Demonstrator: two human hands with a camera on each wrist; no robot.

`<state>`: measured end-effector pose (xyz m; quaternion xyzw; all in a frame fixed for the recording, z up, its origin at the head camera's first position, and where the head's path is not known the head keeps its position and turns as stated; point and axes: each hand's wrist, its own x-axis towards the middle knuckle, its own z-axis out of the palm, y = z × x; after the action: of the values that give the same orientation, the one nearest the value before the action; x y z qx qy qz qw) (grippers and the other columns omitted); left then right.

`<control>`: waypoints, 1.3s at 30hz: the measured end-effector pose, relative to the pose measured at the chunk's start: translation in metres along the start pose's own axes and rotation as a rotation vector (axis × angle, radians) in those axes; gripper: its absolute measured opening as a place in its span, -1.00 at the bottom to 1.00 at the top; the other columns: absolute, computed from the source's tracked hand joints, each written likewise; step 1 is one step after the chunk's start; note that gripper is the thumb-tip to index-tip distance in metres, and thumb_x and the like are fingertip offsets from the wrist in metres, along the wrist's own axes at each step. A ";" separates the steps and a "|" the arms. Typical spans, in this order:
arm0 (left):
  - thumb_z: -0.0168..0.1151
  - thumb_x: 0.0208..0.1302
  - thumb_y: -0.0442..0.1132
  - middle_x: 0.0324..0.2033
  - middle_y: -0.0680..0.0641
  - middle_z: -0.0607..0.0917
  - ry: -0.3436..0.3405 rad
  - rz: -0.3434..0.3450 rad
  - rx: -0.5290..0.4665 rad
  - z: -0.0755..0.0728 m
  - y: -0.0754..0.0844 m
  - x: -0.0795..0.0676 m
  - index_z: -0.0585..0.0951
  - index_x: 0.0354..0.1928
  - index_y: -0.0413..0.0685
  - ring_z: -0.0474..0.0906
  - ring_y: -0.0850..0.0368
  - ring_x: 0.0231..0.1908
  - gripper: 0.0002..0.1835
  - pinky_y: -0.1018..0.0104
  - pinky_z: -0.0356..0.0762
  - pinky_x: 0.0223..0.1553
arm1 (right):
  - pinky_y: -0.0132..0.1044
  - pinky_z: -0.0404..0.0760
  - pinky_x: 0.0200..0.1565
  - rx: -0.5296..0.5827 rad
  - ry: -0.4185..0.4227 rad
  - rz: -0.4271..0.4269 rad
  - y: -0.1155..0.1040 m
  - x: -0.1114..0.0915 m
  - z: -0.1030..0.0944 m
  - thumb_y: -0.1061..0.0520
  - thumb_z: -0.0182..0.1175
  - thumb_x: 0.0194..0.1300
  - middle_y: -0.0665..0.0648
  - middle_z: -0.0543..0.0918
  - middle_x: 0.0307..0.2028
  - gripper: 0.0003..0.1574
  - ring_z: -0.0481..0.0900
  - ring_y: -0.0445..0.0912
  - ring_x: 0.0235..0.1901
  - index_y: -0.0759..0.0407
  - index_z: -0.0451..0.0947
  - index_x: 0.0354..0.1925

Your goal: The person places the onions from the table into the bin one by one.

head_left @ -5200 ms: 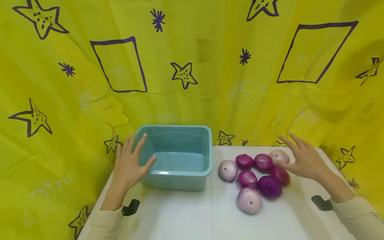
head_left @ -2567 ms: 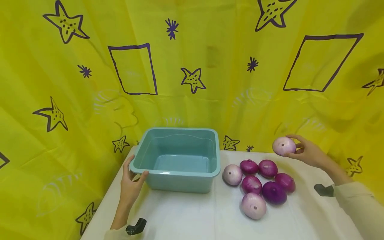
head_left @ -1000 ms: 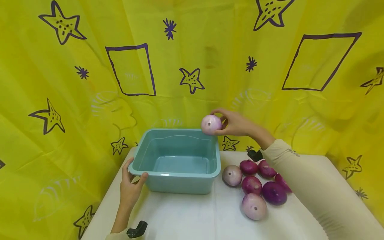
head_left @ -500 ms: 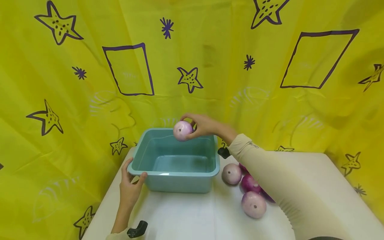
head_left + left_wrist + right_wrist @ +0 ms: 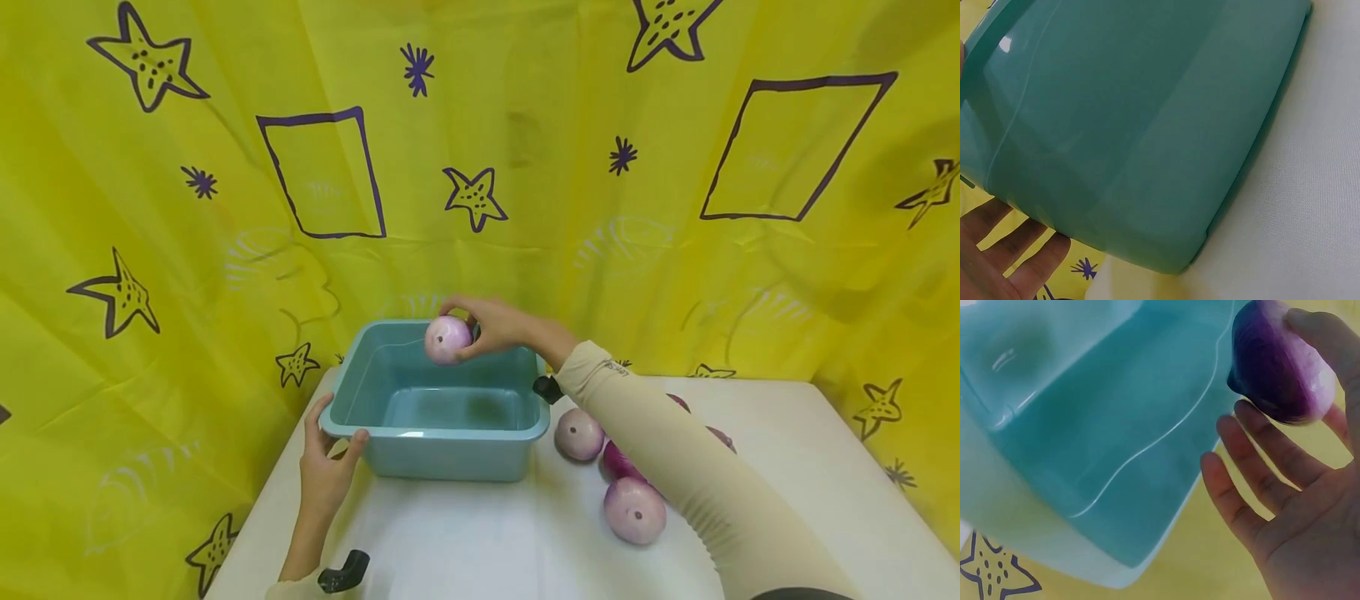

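My right hand holds a pale pink-purple onion between thumb and fingers over the back part of a teal plastic tub. In the right wrist view, the onion shows a darker purple side, and several fingers reach out below it. My left hand holds the tub's front left corner, thumb at the front rim and fingers along the left side. Seen from the left wrist, those fingers lie against the tub's outer wall. No onion shows on the tub's floor.
To the right of the tub, several onions lie on the white table, among them a pale one and another pale one in front. My right sleeve covers some of them. A yellow patterned curtain hangs behind.
My right hand has picked up a pale onion from the back of the group, carried it left over the tub and lowered it slightly. My left hand has taken hold of the tub's corner.
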<state>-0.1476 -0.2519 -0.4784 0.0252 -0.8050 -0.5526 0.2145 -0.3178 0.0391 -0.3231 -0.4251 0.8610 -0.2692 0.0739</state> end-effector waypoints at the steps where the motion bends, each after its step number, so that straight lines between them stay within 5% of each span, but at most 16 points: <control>1: 0.34 0.38 -0.24 0.43 -0.27 0.38 -0.001 -0.001 0.001 0.000 0.000 0.000 0.10 0.58 0.22 0.40 -0.40 0.32 -0.14 -0.37 0.47 0.14 | -0.10 0.63 0.05 0.005 -0.011 0.009 0.001 -0.001 0.000 0.02 0.52 0.18 0.24 0.58 0.22 -0.09 0.66 0.09 0.04 0.05 0.34 0.41; 6: 0.34 0.38 -0.24 0.44 -0.29 0.36 -0.009 0.002 0.003 0.000 -0.002 0.001 0.09 0.59 0.20 0.37 -0.43 0.33 -0.14 -0.39 0.44 0.16 | 0.07 0.60 0.14 0.042 -0.021 0.052 0.007 -0.012 -0.005 -0.01 0.49 0.23 0.35 0.50 0.33 0.05 0.61 0.28 0.16 0.01 0.20 0.54; 14: 0.34 0.38 -0.24 0.45 -0.25 0.36 -0.001 0.003 0.018 -0.002 -0.002 0.002 0.10 0.58 0.21 0.38 -0.40 0.33 -0.15 -0.35 0.46 0.16 | 0.16 0.63 0.08 0.056 0.074 0.032 0.016 -0.042 -0.014 0.00 0.50 0.22 0.41 0.58 0.22 0.02 0.65 0.34 0.07 0.08 0.25 0.52; 24: 0.29 0.44 -0.18 0.49 -0.22 0.27 -0.049 -0.040 -0.003 -0.003 0.003 0.000 0.04 0.60 0.23 0.30 -0.41 0.39 -0.15 -0.35 0.40 0.22 | 0.13 0.65 0.02 0.048 0.233 -0.027 0.037 -0.105 -0.027 0.10 0.53 0.18 0.34 0.62 0.17 -0.10 0.65 0.26 0.03 0.17 0.40 0.41; 28: 0.28 0.45 -0.17 0.49 -0.18 0.28 -0.049 -0.048 0.018 -0.002 0.003 -0.001 0.04 0.60 0.25 0.32 -0.35 0.39 -0.16 0.10 0.51 0.17 | 0.04 0.65 -0.04 0.032 0.292 0.025 0.054 -0.141 -0.026 0.09 0.54 0.16 0.21 0.67 0.13 -0.13 0.65 0.14 0.02 0.10 0.44 0.38; 32: 0.26 0.45 -0.16 0.49 -0.19 0.29 -0.028 -0.036 0.023 -0.001 0.003 -0.001 0.04 0.61 0.25 0.34 -0.34 0.37 -0.17 0.61 0.40 -0.01 | 0.05 0.66 -0.06 0.037 0.332 0.078 0.070 -0.177 -0.024 0.10 0.54 0.16 0.18 0.68 0.09 -0.17 0.66 0.08 -0.01 0.07 0.47 0.36; 39: 0.26 0.44 -0.19 0.49 -0.20 0.29 -0.017 -0.027 0.010 0.000 0.002 -0.002 0.06 0.60 0.23 0.35 -0.36 0.36 -0.18 0.70 0.40 -0.08 | 0.12 0.68 -0.08 0.001 0.370 0.187 0.098 -0.233 -0.016 0.09 0.52 0.19 0.21 0.71 0.06 -0.22 0.70 0.10 -0.06 0.06 0.48 0.34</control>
<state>-0.1454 -0.2504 -0.4776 0.0324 -0.8090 -0.5517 0.2003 -0.2450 0.2741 -0.3845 -0.2864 0.8957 -0.3348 -0.0607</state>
